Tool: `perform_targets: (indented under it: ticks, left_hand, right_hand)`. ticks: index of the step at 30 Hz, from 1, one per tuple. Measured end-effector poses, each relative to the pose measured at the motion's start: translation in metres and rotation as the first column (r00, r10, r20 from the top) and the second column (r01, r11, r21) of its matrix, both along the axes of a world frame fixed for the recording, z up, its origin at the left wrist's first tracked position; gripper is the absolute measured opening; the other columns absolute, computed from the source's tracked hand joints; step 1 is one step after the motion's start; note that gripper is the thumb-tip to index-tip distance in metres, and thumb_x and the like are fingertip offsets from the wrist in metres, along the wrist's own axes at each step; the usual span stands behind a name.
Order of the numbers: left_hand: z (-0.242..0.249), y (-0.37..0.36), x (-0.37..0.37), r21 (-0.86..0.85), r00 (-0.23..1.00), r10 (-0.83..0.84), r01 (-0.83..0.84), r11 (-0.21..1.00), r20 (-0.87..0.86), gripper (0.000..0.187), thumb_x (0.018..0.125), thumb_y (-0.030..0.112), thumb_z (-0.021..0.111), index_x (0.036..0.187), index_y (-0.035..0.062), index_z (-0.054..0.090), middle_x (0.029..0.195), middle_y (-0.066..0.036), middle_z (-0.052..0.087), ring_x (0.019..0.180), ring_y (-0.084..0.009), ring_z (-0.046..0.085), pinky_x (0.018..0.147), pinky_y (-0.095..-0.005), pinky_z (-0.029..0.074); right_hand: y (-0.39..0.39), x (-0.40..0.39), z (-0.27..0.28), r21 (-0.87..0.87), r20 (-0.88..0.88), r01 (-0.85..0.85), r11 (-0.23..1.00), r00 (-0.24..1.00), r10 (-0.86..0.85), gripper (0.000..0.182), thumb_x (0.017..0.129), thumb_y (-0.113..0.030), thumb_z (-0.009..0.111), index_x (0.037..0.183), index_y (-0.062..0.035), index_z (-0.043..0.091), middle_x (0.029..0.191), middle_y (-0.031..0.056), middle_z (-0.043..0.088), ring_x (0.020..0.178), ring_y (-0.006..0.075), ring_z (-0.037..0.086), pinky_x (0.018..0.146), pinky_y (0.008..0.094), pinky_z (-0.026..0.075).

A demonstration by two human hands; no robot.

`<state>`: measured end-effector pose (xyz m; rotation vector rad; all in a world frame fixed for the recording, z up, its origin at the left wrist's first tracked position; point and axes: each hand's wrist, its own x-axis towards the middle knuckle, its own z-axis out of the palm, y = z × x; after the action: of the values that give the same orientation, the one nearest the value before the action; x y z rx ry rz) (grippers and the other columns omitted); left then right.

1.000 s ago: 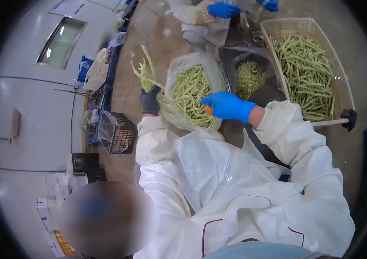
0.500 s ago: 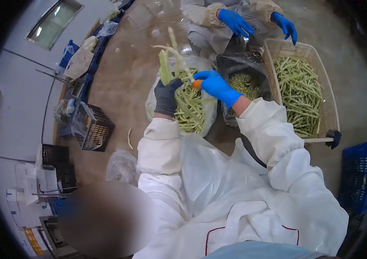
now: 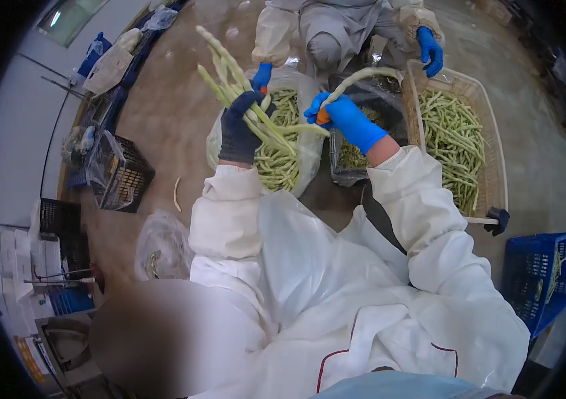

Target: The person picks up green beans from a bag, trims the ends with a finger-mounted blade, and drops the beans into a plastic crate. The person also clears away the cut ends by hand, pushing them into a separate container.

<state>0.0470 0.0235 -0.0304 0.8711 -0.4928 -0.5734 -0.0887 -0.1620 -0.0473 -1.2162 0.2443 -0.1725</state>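
My left hand (image 3: 242, 130), in a dark grey glove, is closed around several long green beans (image 3: 220, 60), which stick out above and below the fist. My right hand (image 3: 353, 126), in a blue glove, is pinched on a small orange-handled tool (image 3: 323, 116); its working end is hidden. One long pale bean (image 3: 359, 77) also curves up and right from those fingers. Beneath my hands a clear plastic bag (image 3: 308, 163) holds many cut bean pieces (image 3: 276, 171). Right of it, a black crate lined with plastic (image 3: 346, 178) holds small green scraps (image 3: 353, 156).
A beige basket (image 3: 494, 143) full of beans stands at the right. Opposite sits a co-worker, one blue-gloved hand (image 3: 430, 52) by the basket, the other (image 3: 262, 76) behind my beans. A blue crate (image 3: 522, 269), a black crate (image 3: 127, 176) and a plastic bag (image 3: 163, 249) are on the floor.
My hands have moved apart, and a long bean now extends from my right hand. The beans in my left hand tilt further left. The co-worker's one hand has moved to the bag; the view has shifted.
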Motion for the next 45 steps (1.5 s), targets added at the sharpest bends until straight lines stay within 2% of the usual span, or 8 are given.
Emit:
perform_targets:
  ticks: [8,14,19,30,37,39,43,45]
  left_hand:
    - [0.001,0.003,0.001,0.126,0.995,-0.017,0.005,0.992,0.098,0.024,0.075,0.008,0.065,0.097,-0.0002,0.058,0.086,-0.009,0.062,0.076,-0.0206,0.062,0.071,-0.0332,0.054]
    - [0.018,-0.020,-0.051,0.375,0.988,-0.150,0.122,0.919,0.046,0.034,0.072,0.002,0.065,0.104,-0.0022,0.055,0.088,-0.009,0.062,0.075,-0.0196,0.064,0.068,-0.0308,0.054]
    - [0.011,-0.023,-0.045,0.302,0.984,-0.156,0.122,0.946,0.089,0.031,0.072,0.005,0.065,0.101,-0.0033,0.058,0.092,-0.013,0.064,0.080,-0.0224,0.065,0.074,-0.0324,0.053]
    - [0.016,-0.001,-0.023,0.156,0.976,-0.114,0.085,0.984,0.187,0.041,0.073,0.015,0.062,0.107,-0.0071,0.056,0.103,-0.018,0.062,0.094,-0.0257,0.062,0.086,-0.0353,0.050]
    - [0.021,-0.004,-0.036,0.189,0.989,-0.146,0.138,0.972,0.028,0.037,0.075,0.017,0.064,0.105,-0.0049,0.058,0.094,-0.014,0.064,0.087,-0.0218,0.062,0.080,-0.0316,0.050]
    - [0.013,-0.005,-0.032,0.273,0.972,-0.060,-0.004,0.962,0.226,0.032,0.076,0.014,0.066,0.102,-0.0035,0.059,0.088,-0.012,0.064,0.081,-0.0198,0.063,0.075,-0.0298,0.050]
    - [-0.009,-0.008,0.000,0.296,0.981,0.158,-0.184,0.937,0.110,0.028,0.073,0.003,0.069,0.098,-0.0006,0.058,0.078,-0.007,0.063,0.068,-0.0164,0.062,0.064,-0.0268,0.049]
    - [-0.002,-0.008,-0.003,0.305,0.896,0.290,-0.394,0.867,0.335,0.027,0.071,-0.001,0.070,0.095,0.0002,0.058,0.078,-0.007,0.063,0.067,-0.0160,0.061,0.063,-0.0271,0.049]
  right_hand:
    - [-0.002,0.015,-0.008,-0.222,0.106,0.078,0.972,0.993,-0.055,0.024,0.077,-0.015,0.050,0.092,0.0006,0.061,0.099,0.0126,0.063,0.091,0.0186,0.060,0.081,0.0321,0.047]
    - [0.010,0.017,0.004,-0.138,0.347,0.052,0.989,0.938,-0.001,0.023,0.076,-0.010,0.054,0.096,-0.0004,0.062,0.109,0.0125,0.060,0.104,0.0194,0.055,0.091,0.0332,0.042]
    - [-0.012,0.017,0.004,0.119,0.360,0.338,0.934,0.862,-0.357,0.012,0.076,-0.006,0.055,0.086,-0.0008,0.058,0.100,0.0140,0.060,0.091,0.0222,0.059,0.085,0.0360,0.045]
    - [0.014,-0.001,0.005,0.180,0.298,-0.448,0.876,0.873,0.386,0.012,0.077,-0.018,0.052,0.082,-0.0064,0.053,0.098,0.0166,0.057,0.070,0.0175,0.052,0.064,0.0296,0.043]
    - [0.015,0.003,-0.007,0.421,0.091,-0.501,0.756,0.853,0.514,0.017,0.077,-0.015,0.051,0.086,-0.0010,0.055,0.097,0.0200,0.060,0.078,0.0243,0.059,0.065,0.0345,0.048]
    - [0.021,-0.002,-0.001,0.403,0.085,-0.439,0.803,0.892,0.445,0.020,0.080,-0.018,0.050,0.090,-0.0019,0.057,0.096,0.0173,0.061,0.078,0.0228,0.059,0.067,0.0349,0.048]
    - [0.019,-0.005,0.007,0.189,0.030,-0.413,0.891,0.909,0.415,0.026,0.084,-0.025,0.049,0.098,-0.0065,0.061,0.110,0.0131,0.060,0.088,0.0205,0.060,0.077,0.0291,0.045]
    - [0.019,-0.007,0.006,-0.160,-0.085,-0.313,0.936,0.949,0.303,0.031,0.085,-0.027,0.050,0.104,-0.0054,0.060,0.107,0.0118,0.062,0.084,0.0191,0.061,0.073,0.0274,0.046]
